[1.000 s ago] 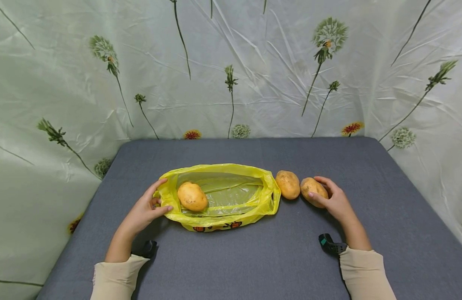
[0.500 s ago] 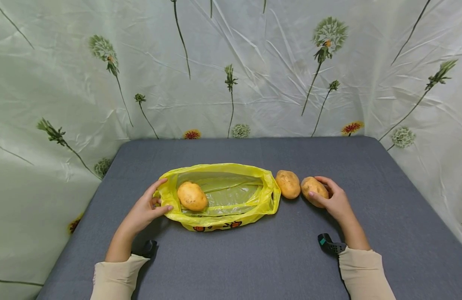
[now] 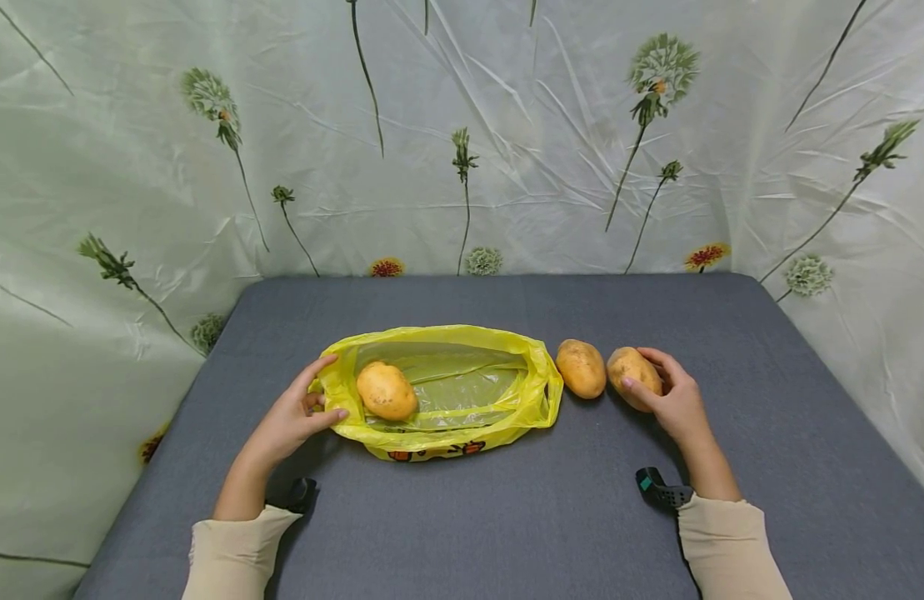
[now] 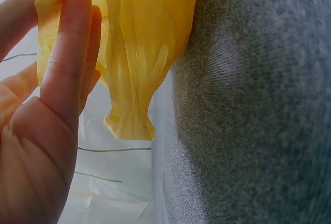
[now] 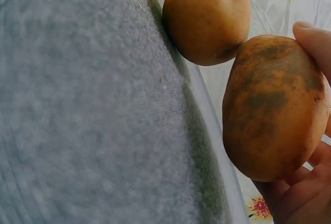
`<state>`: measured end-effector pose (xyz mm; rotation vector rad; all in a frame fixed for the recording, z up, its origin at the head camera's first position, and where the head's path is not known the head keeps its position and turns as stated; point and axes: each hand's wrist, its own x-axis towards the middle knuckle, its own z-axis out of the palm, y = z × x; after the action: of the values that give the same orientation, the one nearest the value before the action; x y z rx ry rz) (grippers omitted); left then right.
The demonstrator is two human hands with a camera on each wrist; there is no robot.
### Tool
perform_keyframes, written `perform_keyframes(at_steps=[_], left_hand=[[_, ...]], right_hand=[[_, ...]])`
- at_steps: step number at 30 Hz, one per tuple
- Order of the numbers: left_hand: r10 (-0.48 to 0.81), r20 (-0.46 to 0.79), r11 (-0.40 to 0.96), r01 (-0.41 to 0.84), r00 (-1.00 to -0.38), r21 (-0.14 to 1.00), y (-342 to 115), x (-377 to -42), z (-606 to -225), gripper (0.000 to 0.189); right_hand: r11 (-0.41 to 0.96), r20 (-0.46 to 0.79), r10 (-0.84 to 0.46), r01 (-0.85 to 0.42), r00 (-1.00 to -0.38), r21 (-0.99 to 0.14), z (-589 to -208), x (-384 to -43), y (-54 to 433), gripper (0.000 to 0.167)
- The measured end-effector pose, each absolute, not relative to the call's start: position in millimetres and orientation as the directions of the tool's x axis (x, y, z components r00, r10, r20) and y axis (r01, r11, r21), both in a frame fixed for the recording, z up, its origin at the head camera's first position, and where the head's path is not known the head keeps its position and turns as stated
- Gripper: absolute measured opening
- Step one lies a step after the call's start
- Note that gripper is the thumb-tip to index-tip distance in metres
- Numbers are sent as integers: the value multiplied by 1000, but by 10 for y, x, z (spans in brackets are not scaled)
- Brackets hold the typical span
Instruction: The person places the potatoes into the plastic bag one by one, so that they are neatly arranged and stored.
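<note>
A yellow plastic bag (image 3: 462, 439) lies on the table with its mouth spread wide. Inside its left end rests a potato (image 3: 387, 391). My left hand (image 3: 285, 425) holds the bag's left end, thumb toward the near side and fingers toward the far side; the left wrist view has gathered yellow plastic (image 4: 135, 63) beside the fingers. To the right of the bag, a second potato (image 3: 581, 368) sits on the table. My right hand (image 3: 677, 400) grips a third potato (image 3: 631, 377) between thumb and fingers. In the right wrist view this held potato (image 5: 274, 110) appears just off the cloth.
A grey cloth covers the table (image 3: 491, 533). Behind it hangs a pale curtain (image 3: 536, 167) with printed dandelions. Black straps (image 3: 662, 490) are on both wrists, below beige sleeves (image 3: 731, 542).
The potato in my right hand has risen slightly, away from its neighbour. That neighbouring potato has shifted a touch to the right. My left hand and the bag stay in place.
</note>
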<state>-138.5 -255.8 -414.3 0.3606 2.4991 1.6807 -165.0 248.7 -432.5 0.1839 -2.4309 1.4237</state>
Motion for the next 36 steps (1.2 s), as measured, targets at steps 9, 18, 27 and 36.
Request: perform_keyframes(at_steps=[9,18,27,36], left_hand=[[254,48,357,140,-966,924,-2561,-1382,-4153,81],[245,42,374,134,-969,918,-2563,-1366,-4143,81],[242,42,372,133,-969,919,-2564,-1373,-4154,80],[258,49,351,141,-965,926,-2566,-1396,-4165,80]], right_hand=[[485,379,86,-293,-921,-824,-4403,-1706,2498,51],[502,431,53,-349,-901,-791,-4018,-1538,2189,51],[440,467,-27,-430,-884,-789,-3948,-1519,1970,54],[417,509,-86,-495,-856,-762,-3876,-1505,1784,57]])
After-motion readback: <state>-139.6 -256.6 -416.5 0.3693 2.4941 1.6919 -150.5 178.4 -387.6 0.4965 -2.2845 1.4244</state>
